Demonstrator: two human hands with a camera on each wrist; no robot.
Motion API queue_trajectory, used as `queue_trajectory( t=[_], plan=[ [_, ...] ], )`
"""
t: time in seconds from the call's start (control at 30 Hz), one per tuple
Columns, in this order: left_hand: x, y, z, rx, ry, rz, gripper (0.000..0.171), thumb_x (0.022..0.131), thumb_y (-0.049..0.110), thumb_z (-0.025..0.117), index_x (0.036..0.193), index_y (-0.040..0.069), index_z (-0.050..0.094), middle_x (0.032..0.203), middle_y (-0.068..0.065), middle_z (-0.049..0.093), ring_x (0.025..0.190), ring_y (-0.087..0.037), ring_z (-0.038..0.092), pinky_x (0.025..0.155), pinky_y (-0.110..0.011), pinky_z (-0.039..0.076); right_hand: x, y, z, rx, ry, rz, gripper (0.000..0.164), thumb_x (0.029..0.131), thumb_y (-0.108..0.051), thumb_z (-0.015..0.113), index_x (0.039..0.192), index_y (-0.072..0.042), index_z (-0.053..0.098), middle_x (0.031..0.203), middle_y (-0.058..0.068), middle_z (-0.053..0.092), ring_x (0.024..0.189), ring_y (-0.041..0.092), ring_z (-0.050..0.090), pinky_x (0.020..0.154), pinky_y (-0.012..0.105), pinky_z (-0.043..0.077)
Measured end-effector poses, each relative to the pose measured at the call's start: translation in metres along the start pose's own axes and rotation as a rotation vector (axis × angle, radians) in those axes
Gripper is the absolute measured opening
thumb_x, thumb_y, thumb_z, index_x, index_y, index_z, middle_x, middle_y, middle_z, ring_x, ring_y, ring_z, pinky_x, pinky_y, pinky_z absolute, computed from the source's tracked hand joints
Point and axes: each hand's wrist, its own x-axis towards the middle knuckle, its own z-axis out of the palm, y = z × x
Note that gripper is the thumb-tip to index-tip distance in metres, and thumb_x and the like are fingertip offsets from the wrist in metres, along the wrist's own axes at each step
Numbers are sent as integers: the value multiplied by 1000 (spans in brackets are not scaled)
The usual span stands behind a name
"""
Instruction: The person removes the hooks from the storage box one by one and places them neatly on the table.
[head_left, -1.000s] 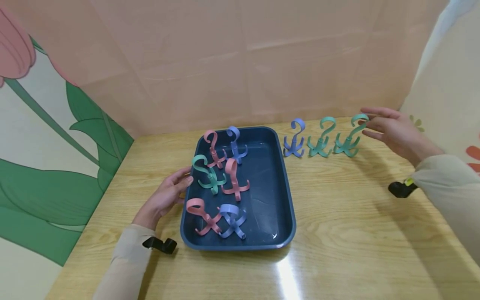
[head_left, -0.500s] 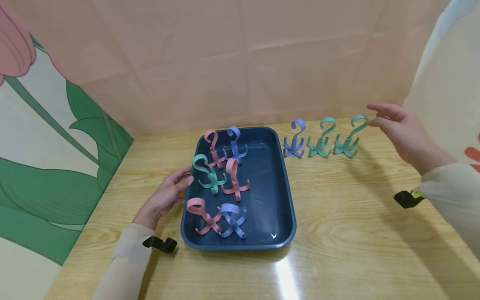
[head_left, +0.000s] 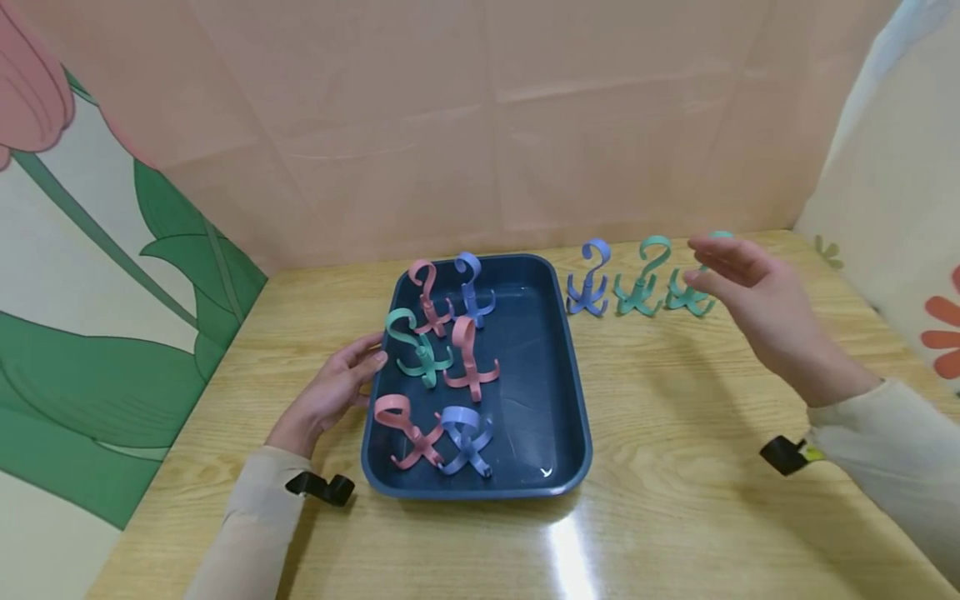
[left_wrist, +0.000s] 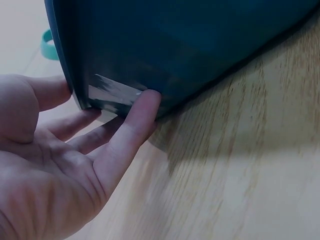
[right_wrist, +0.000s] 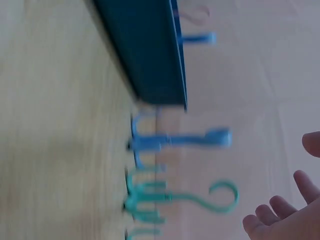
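Leftward has come the right hand (head_left: pixel 765 321), empty, fingers loosely extended, partly hiding the rightmost green plastic four-pronged hook (head_left: pixel 691 301) on the pale wooden counter (head_left: pixel 660 425); best keep the left hand (head_left: pixel 330 396) steadily pinching the dark-blue rectangular plastic tray (head_left: pixel 576 375).

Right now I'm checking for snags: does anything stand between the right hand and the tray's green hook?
In the head view, the tray's right wall, then a pink hook beside the green hook.

your head view bright and mostly crisp, white glare on the near tabletop (head_left: pixel 660 433), a small glint in the tray (head_left: pixel 536 375), a soft shadow below your right sleeve (head_left: pixel 892 467), your left wrist view dimmer, your right wrist view motion-blurred, its blue hook (right_wrist: pixel 187 140) smeared
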Motion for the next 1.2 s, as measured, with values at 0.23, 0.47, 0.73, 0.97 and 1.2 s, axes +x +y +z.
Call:
queue_trajectory(
  t=[0.23, 0.47, 0.73, 0.97, 1.2],
  plan=[
    [0, 0, 1, 2, -5, 4, 56, 108, 30, 48, 158, 13, 30, 153, -19, 42, 134, -40, 47, 86, -51, 55, -29, -5, 42, 117, -79, -103, 42, 95, 0, 67, 136, -2, 58, 134, 2, 62, 122, 11, 58, 92, 17, 48],
    [1, -3, 1, 2, -6, 3, 57, 107, 32, 49, 158, 13, 30, 152, -19, 42, 134, -40, 47, 86, -51, 55, -53, -5, 81, 116, -161, -166, 42, 94, 4, 67, 135, 2, 57, 131, 7, 64, 122, 19, 60, 93, 25, 51],
    [3, -2, 2, 1, -5, -3, 55, 108, 31, 48, 158, 14, 31, 153, -19, 42, 134, -40, 47, 86, -51, 55, -67, 5, 118, 62, -219, -150, 43, 92, -1, 72, 133, 0, 59, 131, 11, 63, 123, 26, 58, 95, 32, 51],
    [4, 1, 1, 5, 0, -19, 57, 107, 33, 48, 158, 15, 30, 154, -17, 41, 137, -39, 44, 89, -52, 54, -71, 10, 139, 77, -276, -106, 44, 90, -4, 75, 131, -4, 61, 130, 10, 63, 124, 27, 58, 96, 36, 50],
    [1, 0, -1, 10, 6, -21, 57, 107, 34, 49, 158, 16, 31, 154, -16, 42, 136, -38, 46, 89, -51, 54, -77, 13, 159, 113, -370, -115, 35, 89, -3, 75, 123, -2, 65, 125, 14, 65, 117, 26, 63, 96, 36, 51]
  ],
)
